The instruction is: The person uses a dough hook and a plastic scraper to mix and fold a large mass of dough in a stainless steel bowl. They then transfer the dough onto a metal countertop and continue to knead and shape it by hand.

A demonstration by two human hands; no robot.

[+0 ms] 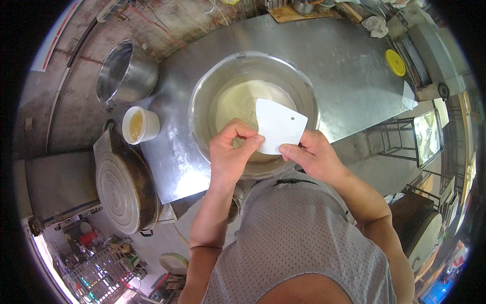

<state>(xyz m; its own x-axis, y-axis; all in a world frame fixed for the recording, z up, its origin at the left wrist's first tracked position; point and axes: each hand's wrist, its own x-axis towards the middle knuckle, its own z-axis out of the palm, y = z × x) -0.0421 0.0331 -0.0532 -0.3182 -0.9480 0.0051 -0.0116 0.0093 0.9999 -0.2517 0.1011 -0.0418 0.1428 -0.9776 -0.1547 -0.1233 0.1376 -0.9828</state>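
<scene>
Both my hands hold a white plastic dough scraper (283, 125) with a small hole near one corner. My left hand (233, 150) pinches its left edge between thumb and fingers. At the lower right edge, my right hand (315, 154) grips it with the thumb on top and the fingers behind. Beneath the scraper stands a wide stainless steel bowl (203, 85) at the front edge of the metal table. Pale, smooth dough or batter (243, 93) covers the bowl's bottom. The scraper and my hands hide part of it.
Left of the bowl are a white tub (152, 125) of yellowish liquid, a deep steel pot (142, 78) and a large round lidded pan (117, 190). A yellow lid (395, 62) and another white scraper (408, 97) lie on the steel table (353, 72) at the right. Beyond its edge stands a metal rack (398, 138).
</scene>
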